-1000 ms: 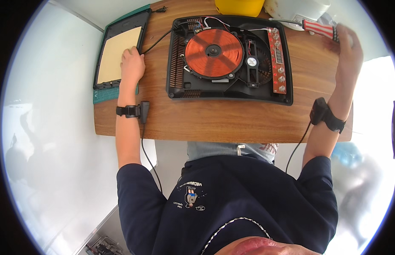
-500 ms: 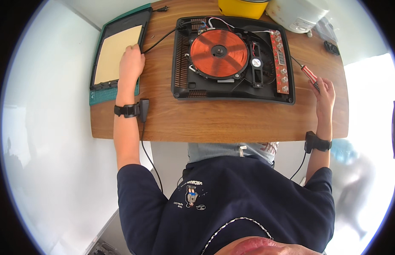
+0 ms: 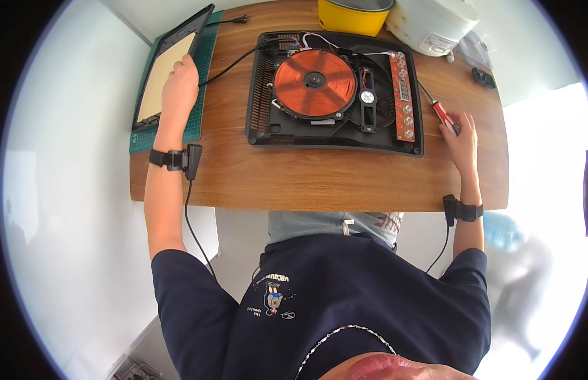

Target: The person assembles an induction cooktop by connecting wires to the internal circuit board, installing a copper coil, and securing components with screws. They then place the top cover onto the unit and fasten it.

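My left hand (image 3: pixel 180 88) is closed on the right edge of a black frame with a cream panel (image 3: pixel 162 82). This cover is tipped up on its left side, its right edge raised off a green cutting mat (image 3: pixel 196 107). On the right, my right hand (image 3: pixel 460 142) has thumb and fingers around the end of a red-and-white screwdriver handle (image 3: pixel 443 116); its shaft points toward the open appliance. In the middle lies that appliance, an opened induction cooker (image 3: pixel 275 135), with a round copper coil (image 3: pixel 315 84), a fan and a red circuit board (image 3: pixel 405 101).
A power cord (image 3: pixel 225 71) runs left from the cooker, its plug (image 3: pixel 241 19) beyond the cover. A yellow pot (image 3: pixel 354 19) and a white rice cooker (image 3: pixel 433 31) stand at the back. A black coiled item (image 3: pixel 483 78) lies far right on the wooden table (image 3: pixel 306 183).
My left hand has lifted the cover's right edge, uncovering more of the green mat. My right hand has shifted slightly left around the screwdriver handle. The whole view has also shifted slightly.
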A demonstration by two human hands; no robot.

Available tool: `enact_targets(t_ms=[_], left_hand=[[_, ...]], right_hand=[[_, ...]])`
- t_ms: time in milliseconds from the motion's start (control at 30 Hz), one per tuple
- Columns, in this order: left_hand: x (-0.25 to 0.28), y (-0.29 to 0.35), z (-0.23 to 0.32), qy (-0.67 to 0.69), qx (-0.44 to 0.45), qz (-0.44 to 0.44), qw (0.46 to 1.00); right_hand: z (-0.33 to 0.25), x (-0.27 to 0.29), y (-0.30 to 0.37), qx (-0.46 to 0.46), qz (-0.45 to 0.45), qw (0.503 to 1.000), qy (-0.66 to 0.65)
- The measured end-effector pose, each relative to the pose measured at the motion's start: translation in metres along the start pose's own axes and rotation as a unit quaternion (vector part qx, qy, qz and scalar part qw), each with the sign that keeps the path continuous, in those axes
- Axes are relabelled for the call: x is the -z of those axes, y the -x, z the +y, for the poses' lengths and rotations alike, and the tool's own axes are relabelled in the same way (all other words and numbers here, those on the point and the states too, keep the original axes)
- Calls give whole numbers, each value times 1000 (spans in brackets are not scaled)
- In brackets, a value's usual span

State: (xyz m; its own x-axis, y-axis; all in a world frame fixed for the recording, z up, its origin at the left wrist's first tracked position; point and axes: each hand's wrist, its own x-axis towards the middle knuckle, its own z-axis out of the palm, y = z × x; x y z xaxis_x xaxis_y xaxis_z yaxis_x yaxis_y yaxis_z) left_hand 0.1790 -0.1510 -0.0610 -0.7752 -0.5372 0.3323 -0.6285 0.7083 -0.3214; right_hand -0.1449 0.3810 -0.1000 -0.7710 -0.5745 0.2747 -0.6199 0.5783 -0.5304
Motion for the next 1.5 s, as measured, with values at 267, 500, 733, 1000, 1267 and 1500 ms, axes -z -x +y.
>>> enact_targets(t_ms=[267,500,733,1000,1267,1500], left_hand=[[18,-10,-4,-83,34,38,995],[11,-15,-21,-83,11,95,992],[21,-10,-24,-25,54,83,995],[59,-20,-37,-40,153,108,982],[105,-28,-59,36,208,145,967],[196,17,-33,153,175,239,943]], right_hand=[[-7,6,-8,23,-61,998,16],[-5,19,-17,18,-129,991,37],[-19,28,-27,-15,-170,984,54],[-45,39,-36,-20,-129,987,96],[-93,52,-46,87,-66,994,7],[-160,50,-67,202,39,973,-104]])
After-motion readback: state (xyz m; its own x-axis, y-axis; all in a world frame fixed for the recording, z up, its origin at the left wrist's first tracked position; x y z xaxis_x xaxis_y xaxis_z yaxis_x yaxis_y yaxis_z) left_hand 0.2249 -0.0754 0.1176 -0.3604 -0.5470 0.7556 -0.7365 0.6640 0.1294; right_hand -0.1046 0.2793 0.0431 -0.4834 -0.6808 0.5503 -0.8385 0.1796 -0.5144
